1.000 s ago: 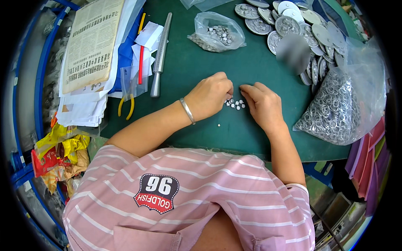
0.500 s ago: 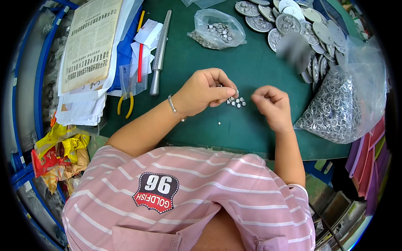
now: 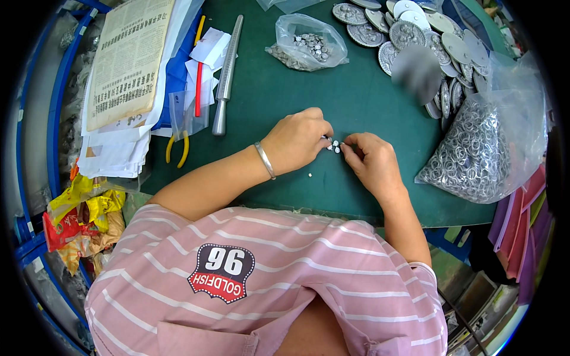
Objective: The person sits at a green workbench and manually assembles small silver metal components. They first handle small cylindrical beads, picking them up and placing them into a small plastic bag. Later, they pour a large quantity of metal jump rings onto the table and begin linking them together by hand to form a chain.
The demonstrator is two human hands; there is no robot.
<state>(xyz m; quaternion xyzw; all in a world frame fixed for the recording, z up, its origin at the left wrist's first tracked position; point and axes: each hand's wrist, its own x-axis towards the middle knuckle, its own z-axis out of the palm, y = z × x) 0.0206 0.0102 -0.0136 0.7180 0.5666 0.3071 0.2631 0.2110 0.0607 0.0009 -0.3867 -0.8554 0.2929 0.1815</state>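
Head view: a green table (image 3: 368,95) is seen from above, with a pink striped shirt (image 3: 267,267) filling the lower part of the frame.
Bits: a few small silver bits (image 3: 336,148) are gathered at the centre between the two hands, apparently so that both can reach them; some may be hidden by fingers.
Lone bit: one pale bit (image 3: 310,175) is set apart, below the cluster.
Left hand: the left hand (image 3: 298,140) is curled left of the bits, thumb and forefinger drawn together at their edge; whether a bit is pinched cannot be told.
Right hand: the right hand (image 3: 374,160) is lowered from the right, thumb and forefinger tips close together beside the bits; whether anything is gripped cannot be told.
Open bag: at upper centre, a clear bag (image 3: 339,56) of silver pieces (image 3: 312,46) is left open, presumably for easy access.
Upper right: silver discs (image 3: 408,34) are heaped, and below them rings (image 3: 469,154) are kept loose in plastic, probably to stop scattering.
Upper left: a metal rod (image 3: 226,77), yellow-handled pliers (image 3: 186,151) and a newspaper (image 3: 127,65) are laid aside, seemingly to leave working room.
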